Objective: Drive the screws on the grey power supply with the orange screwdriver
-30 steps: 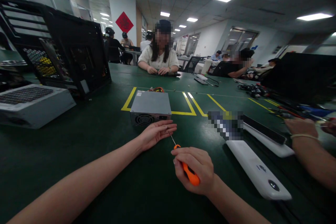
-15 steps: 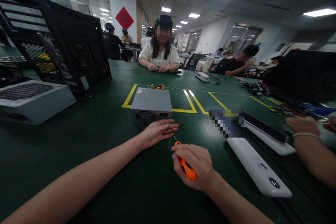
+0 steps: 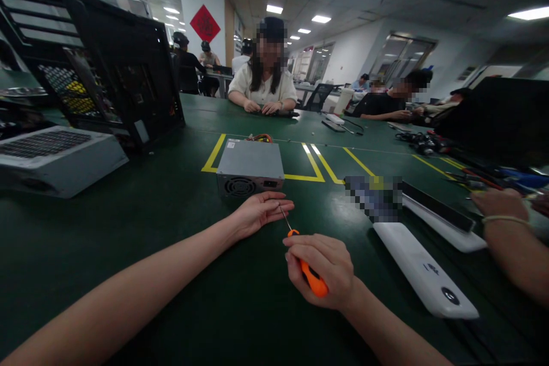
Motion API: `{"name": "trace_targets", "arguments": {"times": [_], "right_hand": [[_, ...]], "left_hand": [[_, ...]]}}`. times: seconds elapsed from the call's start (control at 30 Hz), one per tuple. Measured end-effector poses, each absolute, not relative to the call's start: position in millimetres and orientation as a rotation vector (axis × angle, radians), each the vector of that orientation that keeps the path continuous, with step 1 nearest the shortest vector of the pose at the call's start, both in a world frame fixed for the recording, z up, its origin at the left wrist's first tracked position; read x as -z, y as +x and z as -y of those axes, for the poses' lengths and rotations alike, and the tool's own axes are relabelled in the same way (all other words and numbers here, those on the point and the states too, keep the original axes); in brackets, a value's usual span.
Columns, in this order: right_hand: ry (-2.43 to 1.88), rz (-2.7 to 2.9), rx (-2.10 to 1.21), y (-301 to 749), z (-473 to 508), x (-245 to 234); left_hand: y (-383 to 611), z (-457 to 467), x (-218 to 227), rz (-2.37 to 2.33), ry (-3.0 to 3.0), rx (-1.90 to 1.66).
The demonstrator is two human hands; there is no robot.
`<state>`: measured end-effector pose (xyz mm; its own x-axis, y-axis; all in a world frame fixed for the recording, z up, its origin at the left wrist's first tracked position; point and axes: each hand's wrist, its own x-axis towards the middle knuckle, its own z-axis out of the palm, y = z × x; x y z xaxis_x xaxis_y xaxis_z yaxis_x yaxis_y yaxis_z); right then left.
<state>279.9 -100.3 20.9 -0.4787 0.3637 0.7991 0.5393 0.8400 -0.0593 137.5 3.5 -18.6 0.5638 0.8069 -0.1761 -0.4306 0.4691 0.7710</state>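
My right hand point(image 3: 326, 269) is wrapped round the orange-and-black handle of a screwdriver point(image 3: 315, 283), its thin shaft pointing up and left. My left hand point(image 3: 261, 214) lies palm up with fingers stretched out, and the screwdriver's tip is at those fingers. Whether the tip touches them, or a small part lies there, I cannot tell. Just beyond my left hand a grey computer power supply point(image 3: 251, 159) sits on the green table, its fan grille and socket facing me and coloured wires at its back.
On the left stand an open black computer case point(image 3: 141, 86) and a second power supply point(image 3: 64, 154). To the right lie white devices with cables, one a white power bank point(image 3: 424, 269). Another person's hand point(image 3: 501, 209) works at the right edge; a seated person point(image 3: 263, 83) faces me across the table.
The view has shifted slightly. My hands keep nearly the same pose, with the screwdriver's tip still at my left fingers. The power supply has not moved on the table.
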Motion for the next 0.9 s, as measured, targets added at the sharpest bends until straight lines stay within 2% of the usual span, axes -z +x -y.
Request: {"name": "trace_targets", "arguments": {"times": [0.53,0.9], "right_hand": [[-0.572,2.232,0.333,278.0,101.6,-18.7],[-0.555,2.296,0.522,278.8,103.1,-12.1]], "left_hand": [[133.1,-1.1,16.4,-0.500,0.645,-0.755],[133.6,0.7,17.0,-0.492,0.619,-0.760]]}}
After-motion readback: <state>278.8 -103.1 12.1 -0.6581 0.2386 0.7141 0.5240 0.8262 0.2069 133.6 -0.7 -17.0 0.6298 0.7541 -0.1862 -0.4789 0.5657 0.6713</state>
